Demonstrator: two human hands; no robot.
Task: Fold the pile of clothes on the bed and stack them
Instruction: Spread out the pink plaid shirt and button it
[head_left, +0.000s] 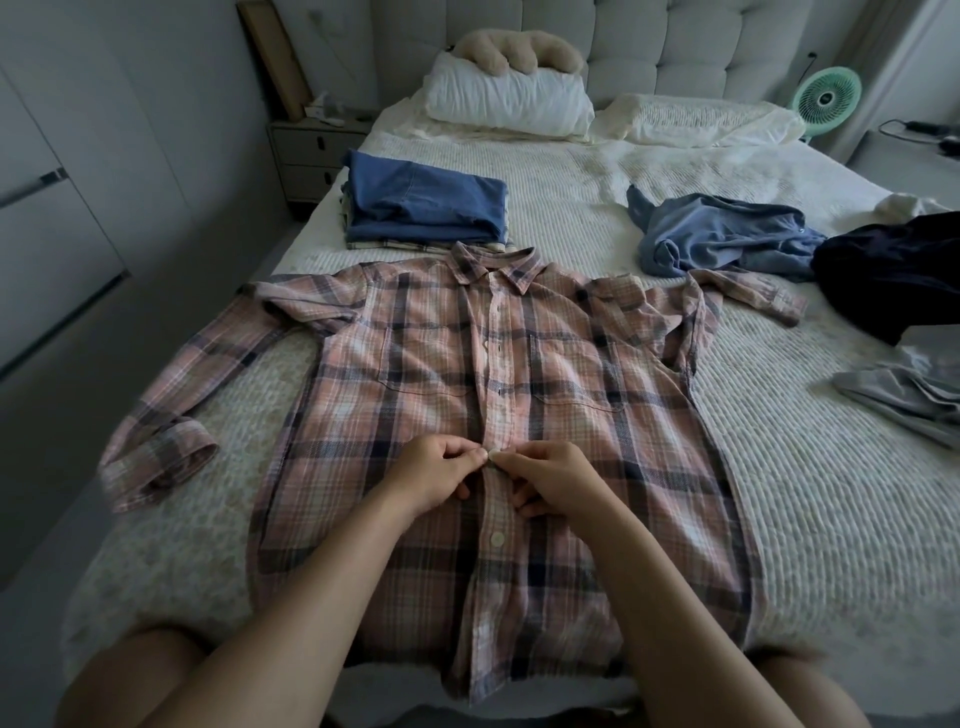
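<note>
Pink-and-navy plaid cotton shirt (519, 415) lies flat, front side up, across the near half of the white quilted bed (779, 467). Its collar points toward the grey tufted headboard (675, 41) and both sleeves are spread outward. The shirt's hem hangs over the near edge of the bed.

Both hands work at the shirt's button placket, roughly at mid-length of the shirt. The left hand (434, 475) pinches the placket fabric between thumb and forefinger on the left side of the button line. The right hand (553, 480) pinches the opposite placket edge in the same manner. The fingertips of the two hands almost meet. One white button (497, 538) shows on the placket just nearer the hem than the hands.

Beyond the shirt's collar, toward the left, sits a stack of folded clothes topped by a blue garment (423, 200); its near edge touches the collar. Beyond the shirt's right sleeve lies a crumpled light-blue garment (727, 236). A dark navy garment (893, 275) lies further right of it, and a grey garment (904, 400) rests right of the shirt near the bed edge.
</note>
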